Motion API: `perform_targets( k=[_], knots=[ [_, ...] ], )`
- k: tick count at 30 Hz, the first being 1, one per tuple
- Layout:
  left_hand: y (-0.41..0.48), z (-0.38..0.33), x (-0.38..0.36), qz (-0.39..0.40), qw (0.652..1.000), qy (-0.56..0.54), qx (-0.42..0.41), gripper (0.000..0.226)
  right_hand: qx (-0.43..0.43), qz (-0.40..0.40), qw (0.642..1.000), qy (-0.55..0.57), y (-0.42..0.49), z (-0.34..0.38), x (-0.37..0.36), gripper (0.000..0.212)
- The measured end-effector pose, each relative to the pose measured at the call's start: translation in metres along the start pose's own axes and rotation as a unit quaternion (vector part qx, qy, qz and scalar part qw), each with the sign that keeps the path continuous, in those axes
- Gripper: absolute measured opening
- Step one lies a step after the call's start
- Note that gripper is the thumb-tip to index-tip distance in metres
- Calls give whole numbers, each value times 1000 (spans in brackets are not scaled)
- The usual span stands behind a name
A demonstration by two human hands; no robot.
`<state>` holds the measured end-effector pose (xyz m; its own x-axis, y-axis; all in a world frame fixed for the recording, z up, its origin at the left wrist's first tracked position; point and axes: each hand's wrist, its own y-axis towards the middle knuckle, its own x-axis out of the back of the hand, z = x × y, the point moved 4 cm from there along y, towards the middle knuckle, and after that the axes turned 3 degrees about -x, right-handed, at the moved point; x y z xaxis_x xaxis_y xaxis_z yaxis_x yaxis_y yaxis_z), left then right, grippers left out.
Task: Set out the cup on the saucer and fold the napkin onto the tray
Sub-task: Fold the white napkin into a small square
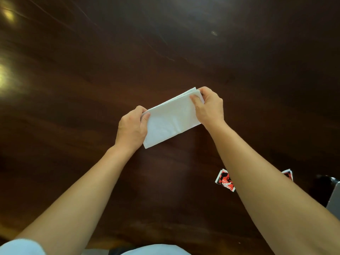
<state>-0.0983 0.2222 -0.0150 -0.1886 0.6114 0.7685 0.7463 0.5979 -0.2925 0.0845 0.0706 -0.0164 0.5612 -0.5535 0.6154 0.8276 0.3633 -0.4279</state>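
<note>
A white napkin (171, 118), folded into a long rectangle, is held above the dark wooden table (128, 61) in the middle of the view. My left hand (132, 127) pinches its left end, thumb on top. My right hand (209, 105) pinches its far right corner, where several layers show at the edge. The napkin slants up from left to right. No cup, saucer or tray is in view.
A red, black and white packet (224, 180) lies on the table near the right, partly hidden under my right forearm. A grey object's corner (334, 201) shows at the right edge. Light patches reflect off the table at far left.
</note>
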Motion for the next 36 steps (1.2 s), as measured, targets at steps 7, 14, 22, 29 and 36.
perform_targets(
  k=[7, 14, 22, 29, 36],
  knots=[
    [2, 2, -1, -22, 999, 27, 15, 20, 55, -99, 979, -167, 3, 5, -15, 16],
    [-12, -19, -3, -46, 988, 144, -17, 38, 3, -122, 981, -152, 0, 7, -12, 26],
    [-23, -20, -53, 69, 961, 246, -104, 66, 234, -98, 937, -240, -49, 18, -38, 48],
    [-19, -5, -68, 18, 957, 273, -99, 77, 366, 47, 826, -426, -15, -21, -55, 67],
    [-20, -7, -67, 15, 954, 284, -94, 86, 255, -2, 866, -430, 34, -22, -17, 62]
  ],
)
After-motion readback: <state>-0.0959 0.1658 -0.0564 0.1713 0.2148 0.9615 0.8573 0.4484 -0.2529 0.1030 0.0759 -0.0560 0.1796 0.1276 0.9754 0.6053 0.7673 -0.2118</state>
